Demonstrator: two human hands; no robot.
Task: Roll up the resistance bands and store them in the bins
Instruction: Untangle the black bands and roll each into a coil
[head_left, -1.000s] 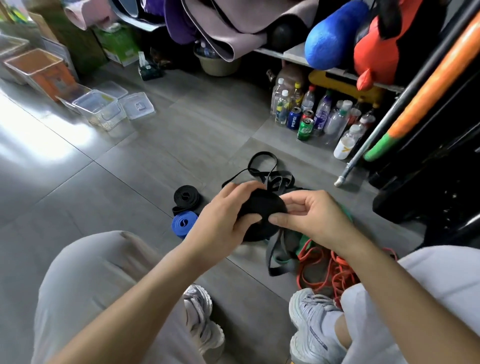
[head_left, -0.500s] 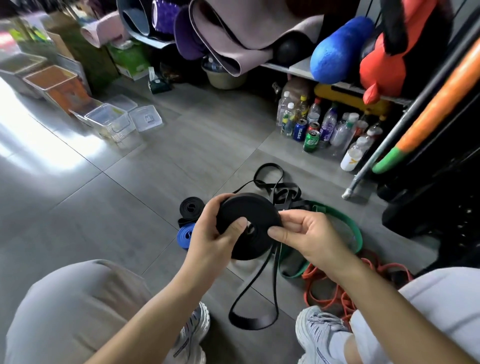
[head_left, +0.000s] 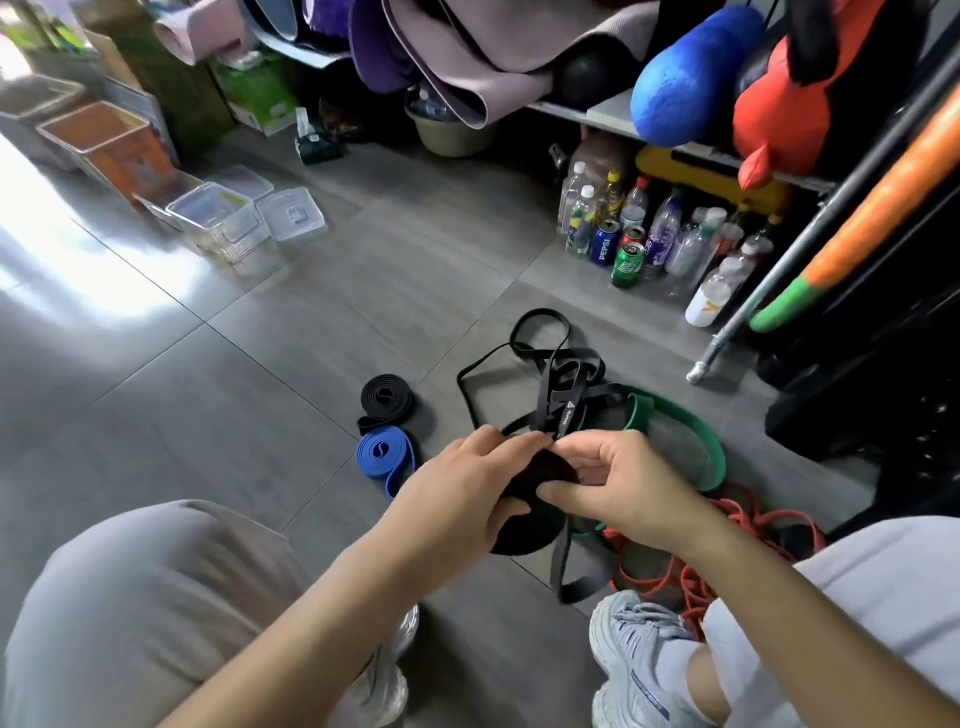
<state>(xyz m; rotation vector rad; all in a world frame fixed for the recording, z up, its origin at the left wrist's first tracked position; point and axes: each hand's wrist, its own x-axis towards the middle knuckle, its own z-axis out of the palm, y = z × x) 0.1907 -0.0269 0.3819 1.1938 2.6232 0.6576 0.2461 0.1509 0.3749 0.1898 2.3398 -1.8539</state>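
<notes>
Grey tiled floor (head_left: 291, 332), sunlit left

my left hand (head_left: 457, 493): fingers curled over the black roll (head_left: 535, 530) from its left | right hand (head_left: 623, 488): thumb + fingertips pinching its right edge | both forearms angle in toward the grip

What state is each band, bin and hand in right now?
Black roll: partly wound, tail hanging loose.
Left hand: grips the black roll.
Right hand: pinches the black roll.
Small black coil: rolled, on floor.
Blue coil: rolled, on floor.
Other black bands: tangled, unrolled.
Green band: loose, unrolled.
Orange bands: tangled, unrolled.
Clear bin: open.
</notes>
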